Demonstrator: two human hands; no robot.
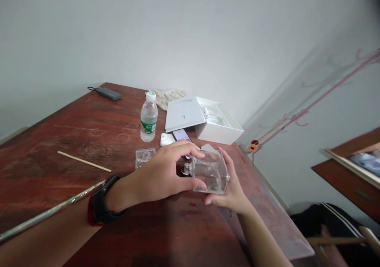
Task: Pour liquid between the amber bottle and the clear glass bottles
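Observation:
Both hands hold a clear square-sided bottle (209, 172) above the wooden table, tipped on its side with its narrow neck to the left. My left hand (169, 166), with a black band on the wrist, grips the neck end between thumb and fingers. Around the wide base end curls my right hand (233, 188), its fingers on the far side and thumb below. Left of my left hand lies a clear square piece (144, 155), partly covered by that hand. A phone (181, 135) and a white flat object (167, 139) lie just behind the hands.
A capped water bottle (149, 118) stands upright at the back. Behind the phone sits an open white box (221, 134). A thin wooden stick (84, 161), a long wrapped strip (53, 210) and a grey power bank (109, 93) lie on the table (118, 112). A pink rack leans right.

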